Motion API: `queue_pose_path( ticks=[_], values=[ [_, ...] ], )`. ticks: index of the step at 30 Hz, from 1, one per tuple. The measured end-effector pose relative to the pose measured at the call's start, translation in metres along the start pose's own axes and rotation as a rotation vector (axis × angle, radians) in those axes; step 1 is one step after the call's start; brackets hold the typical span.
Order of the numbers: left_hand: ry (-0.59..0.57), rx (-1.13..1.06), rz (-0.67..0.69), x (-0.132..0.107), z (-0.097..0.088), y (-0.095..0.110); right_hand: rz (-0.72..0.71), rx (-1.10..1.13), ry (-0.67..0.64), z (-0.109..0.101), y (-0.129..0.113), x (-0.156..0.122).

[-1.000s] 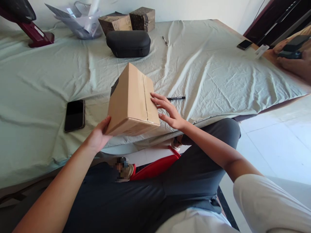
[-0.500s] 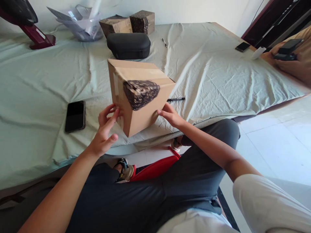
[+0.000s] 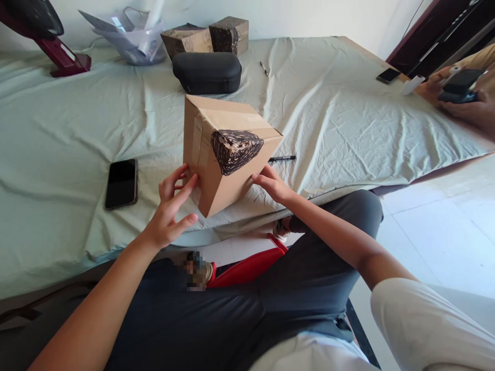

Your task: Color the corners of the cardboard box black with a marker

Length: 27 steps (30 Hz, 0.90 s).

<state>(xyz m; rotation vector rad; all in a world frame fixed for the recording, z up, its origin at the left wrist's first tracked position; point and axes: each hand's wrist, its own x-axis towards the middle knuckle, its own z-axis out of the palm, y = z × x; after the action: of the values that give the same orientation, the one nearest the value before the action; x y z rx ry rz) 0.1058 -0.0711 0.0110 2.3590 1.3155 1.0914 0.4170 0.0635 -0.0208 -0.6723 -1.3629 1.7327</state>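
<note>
A taped cardboard box [image 3: 216,170] with a black scribbled patch on one face stands tilted on a corner near the front edge of the sheet-covered table [image 3: 69,134]. My left hand [image 3: 170,211] touches the box's left side with its fingers spread apart. My right hand [image 3: 270,184] presses fingertips against the box's right lower edge. A black marker pen [image 3: 282,158] lies on the sheet just beyond my right hand.
A black phone [image 3: 121,183] lies left of the box. A black case [image 3: 208,72], two scribbled boxes [image 3: 204,37], a plastic basket [image 3: 131,36] and a dark red stand [image 3: 58,51] sit at the back. Another person's hands [image 3: 464,95] hold a device at far right, near a second phone [image 3: 388,76].
The box has been turned from lying with its plain side up to standing on a corner with the scribbled face toward me. My left hand moved from under it to its side.
</note>
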Motion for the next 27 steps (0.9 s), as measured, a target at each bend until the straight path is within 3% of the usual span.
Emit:
queue_pose_path(
  ticks=[27],
  values=[
    [-0.01, -0.018, -0.046, 0.001, -0.0031, 0.0025, -0.018, -0.026, -0.01, -0.0009, 0.0003, 0.0003]
  ],
)
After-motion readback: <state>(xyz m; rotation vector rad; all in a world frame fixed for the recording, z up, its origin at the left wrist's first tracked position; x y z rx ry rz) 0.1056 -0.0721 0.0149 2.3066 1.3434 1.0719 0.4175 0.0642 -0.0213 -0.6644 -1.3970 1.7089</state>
